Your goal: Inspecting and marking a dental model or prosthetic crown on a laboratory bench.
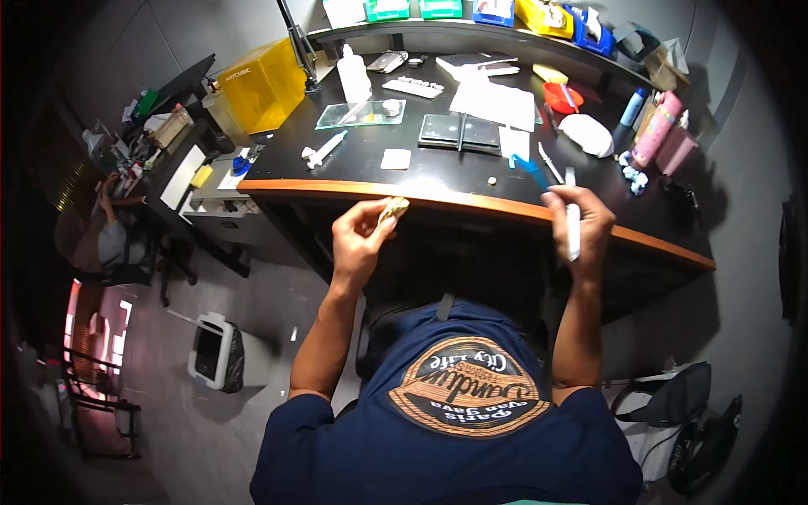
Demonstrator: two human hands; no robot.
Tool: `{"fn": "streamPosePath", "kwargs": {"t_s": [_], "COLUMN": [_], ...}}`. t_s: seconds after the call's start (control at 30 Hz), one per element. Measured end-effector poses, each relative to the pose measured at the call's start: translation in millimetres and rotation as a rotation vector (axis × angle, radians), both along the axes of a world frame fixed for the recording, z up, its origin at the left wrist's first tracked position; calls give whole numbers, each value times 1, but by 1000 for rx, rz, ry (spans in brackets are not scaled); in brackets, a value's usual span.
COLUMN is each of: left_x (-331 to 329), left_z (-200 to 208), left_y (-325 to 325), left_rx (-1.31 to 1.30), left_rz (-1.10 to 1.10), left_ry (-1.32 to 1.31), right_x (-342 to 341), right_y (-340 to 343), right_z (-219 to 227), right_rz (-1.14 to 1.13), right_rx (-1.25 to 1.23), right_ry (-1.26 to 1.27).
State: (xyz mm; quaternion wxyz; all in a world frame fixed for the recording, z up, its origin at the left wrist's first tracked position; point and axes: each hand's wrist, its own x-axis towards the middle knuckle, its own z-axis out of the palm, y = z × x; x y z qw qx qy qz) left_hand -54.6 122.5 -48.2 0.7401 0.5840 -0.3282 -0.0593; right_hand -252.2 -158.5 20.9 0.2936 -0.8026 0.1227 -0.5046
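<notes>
Just in front of the table's orange front edge, my left hand (362,237) pinches a small, uneven, gold-yellow piece (393,209) between thumb and fingertips. To the right, my right hand (587,220) is closed round a slim tool with a white handle (574,234). A narrow greyish end of that tool sticks up past the fingers, too small to make out. Close to this hand, a blue brush-like tool (530,171) and a thin white stick-shaped tool (551,162) lie on the black tabletop. Between the hands, a small pale lump (492,181) sits near the edge.
A dark flat scale-like device (459,132), a white square pad (396,159), a syringe (326,150) and a glass plate (360,114) lie on the table. Behind stand a white bottle (353,74) and a red bowl (562,98). A bin (217,352) stands on the floor, left. Another person (108,231) sits far left.
</notes>
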Motion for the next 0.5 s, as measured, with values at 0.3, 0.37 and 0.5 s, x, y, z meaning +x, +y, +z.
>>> {"fn": "streamPosePath", "kwargs": {"t_s": [0.3, 0.37, 0.5], "left_x": [-40, -41, -38], "left_z": [-93, -106, -119], "left_y": [98, 102, 99], "left_rx": [-212, -242, -14], "left_rz": [68, 49, 317], "left_ry": [852, 818, 412], "right_x": [73, 78, 78], "right_y": [128, 131, 125], "right_z": [-68, -81, -90], "right_rz": [680, 693, 627], "right_rx": [-93, -86, -48], "right_ry": [229, 329, 347]}}
